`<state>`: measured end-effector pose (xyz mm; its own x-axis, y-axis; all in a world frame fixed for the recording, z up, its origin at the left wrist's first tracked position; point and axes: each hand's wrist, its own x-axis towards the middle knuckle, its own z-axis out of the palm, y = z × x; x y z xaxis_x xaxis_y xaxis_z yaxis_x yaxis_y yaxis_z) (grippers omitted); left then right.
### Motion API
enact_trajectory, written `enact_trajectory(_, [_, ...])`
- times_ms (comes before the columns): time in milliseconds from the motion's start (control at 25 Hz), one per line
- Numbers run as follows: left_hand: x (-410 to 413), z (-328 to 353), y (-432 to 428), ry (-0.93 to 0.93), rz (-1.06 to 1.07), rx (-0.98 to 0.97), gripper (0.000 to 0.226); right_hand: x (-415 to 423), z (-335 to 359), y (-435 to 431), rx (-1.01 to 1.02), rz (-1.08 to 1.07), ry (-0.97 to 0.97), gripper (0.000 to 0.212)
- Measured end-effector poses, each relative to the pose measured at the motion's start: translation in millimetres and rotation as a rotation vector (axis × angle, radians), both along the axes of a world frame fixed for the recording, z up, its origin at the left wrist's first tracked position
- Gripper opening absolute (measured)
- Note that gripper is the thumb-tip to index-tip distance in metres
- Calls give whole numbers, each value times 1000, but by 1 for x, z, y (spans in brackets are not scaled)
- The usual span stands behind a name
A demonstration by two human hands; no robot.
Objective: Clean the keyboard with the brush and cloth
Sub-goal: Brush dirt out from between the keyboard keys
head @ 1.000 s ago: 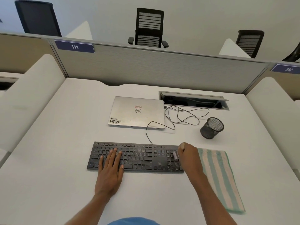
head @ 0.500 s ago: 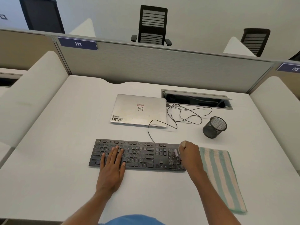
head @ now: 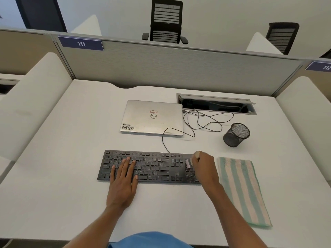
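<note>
A black keyboard (head: 152, 166) lies flat near the front of the white desk (head: 71, 194). My left hand (head: 123, 181) rests palm down on its left half, fingers spread over the keys. My right hand (head: 205, 166) is closed around a small brush (head: 188, 163), whose pale bristles touch the number pad at the keyboard's right end. The brush handle's tip sticks out above my fist. A green and cream striped cloth (head: 241, 188) lies flat on the desk just right of the keyboard, untouched.
A shut silver laptop (head: 152, 118) sits behind the keyboard, with a looped black cable (head: 202, 122) beside it. A black mesh pen cup (head: 236, 134) stands at the right. An open cable tray (head: 216, 105) and a grey partition (head: 170, 65) lie behind.
My right hand with the brush has shifted slightly on the number pad. My left hand stays put on the keys. The camera view has tipped a little.
</note>
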<state>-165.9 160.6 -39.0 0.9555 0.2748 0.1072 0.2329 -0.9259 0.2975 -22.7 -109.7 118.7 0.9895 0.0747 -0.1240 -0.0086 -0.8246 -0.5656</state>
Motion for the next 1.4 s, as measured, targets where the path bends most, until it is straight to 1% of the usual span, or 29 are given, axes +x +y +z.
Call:
enact_trajectory(80, [0, 0, 0, 1, 0, 5, 62, -6, -7, 0, -32, -9, 33, 38])
enact_trajectory(160, [1, 0, 2, 5, 6, 1, 62, -7, -8, -1, -97, 8, 80, 32])
enact_trajectory(240, [0, 0, 2, 6, 5, 8, 62, -1, 0, 0, -149, 40, 66, 32])
enact_trajectory(320, [0, -1, 1, 7, 1, 8, 62, 2, 4, 2, -81, 15, 33, 38])
enact_trajectory(400, [0, -1, 1, 3, -2, 6, 62, 0, 3, 2, -33, -14, 35, 39])
enact_trajectory(560, [0, 0, 0, 3, 0, 8, 62, -11, 1, -3, -105, 6, 119, 32])
enact_trajectory(640, [-1, 0, 1, -6, 0, 7, 62, -8, 8, -1, -127, 50, 113, 29])
enact_trajectory(720, [0, 0, 2, -9, -4, -3, 62, -4, 12, 4, -27, 66, 66, 32])
enact_trajectory(800, [0, -1, 1, -13, -6, -2, 62, -3, 15, 9, 74, 59, 59, 39])
enact_trajectory(880, [0, -1, 1, -14, -6, -5, 62, -8, 12, 11, 24, 53, 99, 40])
enact_trajectory(1000, [0, -2, 2, -12, -6, -6, 62, -13, 7, 6, -70, 56, 187, 28])
enact_trajectory(1120, [0, -2, 1, -6, -5, -2, 62, -6, 23, 3, -151, 149, 176, 24])
enact_trajectory(1160, [0, -3, 1, -8, -6, 2, 62, -2, 31, 4, -123, 183, 190, 21])
enact_trajectory(1280, [0, -2, 2, 1, 2, 6, 62, 6, 45, 13, 58, 276, 357, 17])
enact_trajectory(1320, [0, -2, 1, 2, 2, 7, 62, 7, 45, 15, 83, 299, 371, 16])
enact_trajectory(1400, [0, -2, 0, -3, -2, 9, 62, 10, 36, 13, 67, 344, 368, 16])
